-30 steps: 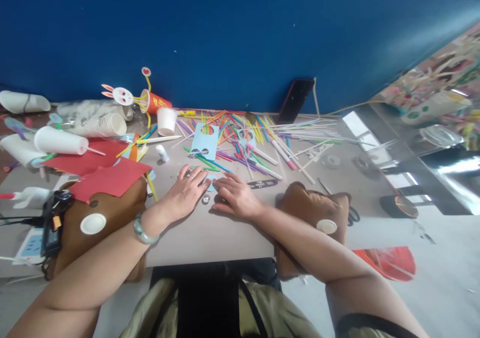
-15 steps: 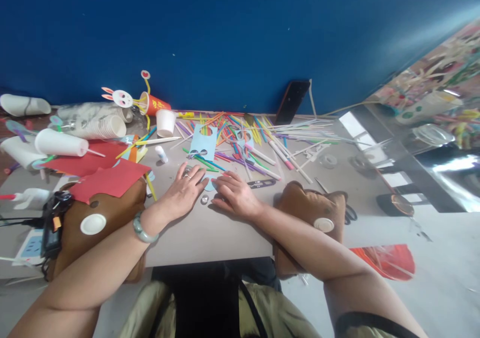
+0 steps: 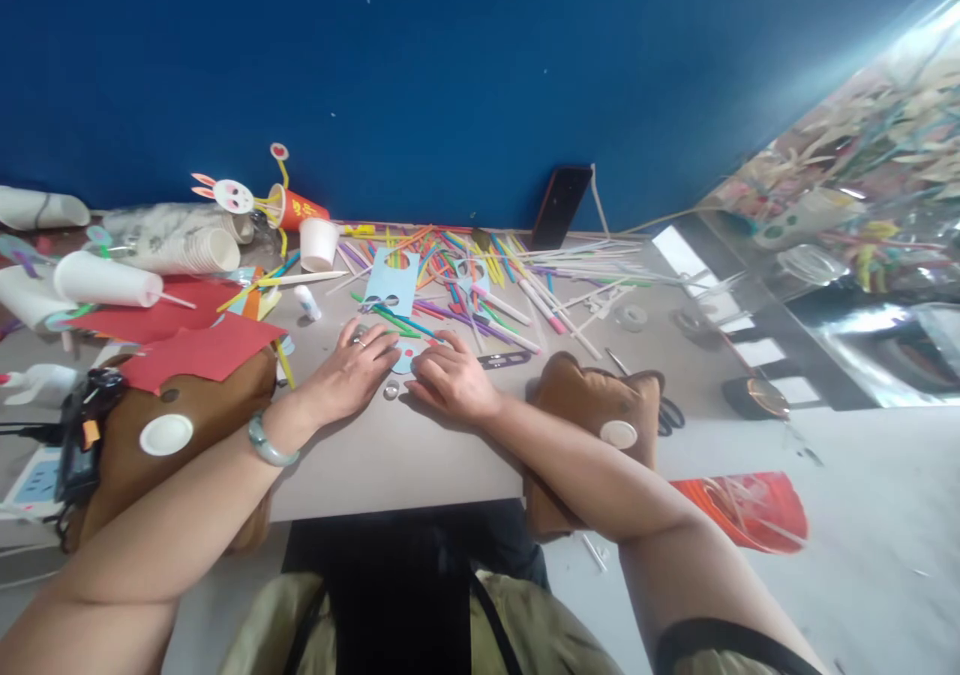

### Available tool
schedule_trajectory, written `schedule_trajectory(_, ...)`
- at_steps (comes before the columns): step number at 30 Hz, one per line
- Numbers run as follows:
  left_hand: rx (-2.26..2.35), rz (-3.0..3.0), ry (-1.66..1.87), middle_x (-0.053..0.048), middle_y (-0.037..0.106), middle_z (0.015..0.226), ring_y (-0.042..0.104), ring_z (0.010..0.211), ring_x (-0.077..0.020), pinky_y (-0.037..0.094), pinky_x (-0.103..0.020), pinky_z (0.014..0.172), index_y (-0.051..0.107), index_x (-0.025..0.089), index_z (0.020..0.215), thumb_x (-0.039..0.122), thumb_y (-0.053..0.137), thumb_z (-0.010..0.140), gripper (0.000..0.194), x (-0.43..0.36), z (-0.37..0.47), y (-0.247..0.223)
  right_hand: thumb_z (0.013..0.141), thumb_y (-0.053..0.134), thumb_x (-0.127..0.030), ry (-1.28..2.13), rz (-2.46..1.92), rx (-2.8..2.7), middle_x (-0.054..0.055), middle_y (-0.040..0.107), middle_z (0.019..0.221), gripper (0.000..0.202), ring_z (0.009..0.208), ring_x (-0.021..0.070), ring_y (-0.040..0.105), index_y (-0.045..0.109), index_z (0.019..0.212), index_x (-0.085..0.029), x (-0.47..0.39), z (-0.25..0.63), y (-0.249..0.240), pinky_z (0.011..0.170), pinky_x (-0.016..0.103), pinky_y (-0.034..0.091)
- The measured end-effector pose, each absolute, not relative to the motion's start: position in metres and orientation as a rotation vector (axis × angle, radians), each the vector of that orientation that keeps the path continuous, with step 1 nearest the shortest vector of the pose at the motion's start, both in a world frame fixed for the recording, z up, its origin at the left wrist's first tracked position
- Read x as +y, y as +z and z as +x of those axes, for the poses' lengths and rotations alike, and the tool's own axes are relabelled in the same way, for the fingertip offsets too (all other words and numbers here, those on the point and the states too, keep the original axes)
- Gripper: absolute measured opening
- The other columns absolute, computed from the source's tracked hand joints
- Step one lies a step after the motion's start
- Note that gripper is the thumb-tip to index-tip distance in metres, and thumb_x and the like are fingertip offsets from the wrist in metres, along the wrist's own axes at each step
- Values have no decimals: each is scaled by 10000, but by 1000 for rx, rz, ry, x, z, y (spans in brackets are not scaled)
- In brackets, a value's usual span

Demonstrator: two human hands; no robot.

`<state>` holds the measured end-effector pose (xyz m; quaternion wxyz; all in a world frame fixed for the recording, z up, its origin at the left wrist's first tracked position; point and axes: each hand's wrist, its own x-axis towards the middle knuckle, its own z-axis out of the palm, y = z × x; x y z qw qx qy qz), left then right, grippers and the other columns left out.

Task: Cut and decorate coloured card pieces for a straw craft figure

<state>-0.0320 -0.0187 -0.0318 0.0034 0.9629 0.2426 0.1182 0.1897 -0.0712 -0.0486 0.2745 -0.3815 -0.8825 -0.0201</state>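
Note:
A small light-blue paper cut-out (image 3: 406, 358) with a red dot lies flat on the table between my two hands. My left hand (image 3: 358, 367) rests at its left edge, open, fingers stretched and a ring on one of them. At its right edge, my right hand (image 3: 454, 377) has its fingers bent and apart, their tips on or beside the paper. Just below lies a small shiny round piece (image 3: 391, 390), untouched. Beyond the hands is a light-blue card (image 3: 393, 282) with round holes cut out.
Behind lie many coloured sticks (image 3: 495, 305) and a leaning phone (image 3: 559, 207). Paper cups (image 3: 319, 245), a glue bottle (image 3: 307, 302) and red paper (image 3: 214, 348) are left. Brown cushions lie under both forearms; black scissors (image 3: 670, 415) are by the right one.
The whole view has shifted slightly, so things appear further left. My right hand's fingers are more bent, and more of the cut-out's red dot shows. My left hand stays nearly in place.

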Motion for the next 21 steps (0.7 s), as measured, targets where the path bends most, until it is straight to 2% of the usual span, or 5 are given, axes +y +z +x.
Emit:
schedule_trajectory(4,726,3030,388,-124,633,1270,474,1299,-295,237,-613,1144,608,190,1200,72,430,880,385,-18,-32,-38,995,460,-304,-124,-1034,-2375,43,673,766,215,766,183,597,545,824,-206,-75,185,-43,1036,438,392)
schedule_trajectory(8,703,3002,356,-113,650,1239,476,1298,-282,197,-620,1161,607,193,1233,45,395,866,449,-19,-33,-35,992,447,-278,-310,-1189,-2364,35,645,705,237,732,193,582,566,801,-206,-92,193,-3,1023,419,369)
schedule_trajectory(13,743,2972,296,-112,647,1261,503,1259,-264,177,-588,1170,589,197,1289,42,381,876,488,-23,-31,-29,965,467,-344,-240,-1635,-2410,41,620,606,258,620,200,575,629,847,-181,-91,249,59,828,358,402)
schedule_trajectory(18,756,2944,270,-129,632,1289,482,1289,-286,173,-584,1165,547,181,1351,73,413,889,493,-25,-32,-33,918,510,-356,-106,-2215,-2492,112,719,782,260,757,258,655,677,941,-159,-39,306,52,786,358,383)
schedule_trajectory(21,779,2892,343,-131,639,1285,485,1292,-278,161,-589,1172,566,177,1323,92,409,907,452,-26,-33,-36,917,504,-368,-32,-2321,-2464,157,734,941,296,900,295,667,687,985,-145,-12,318,30,781,360,388)
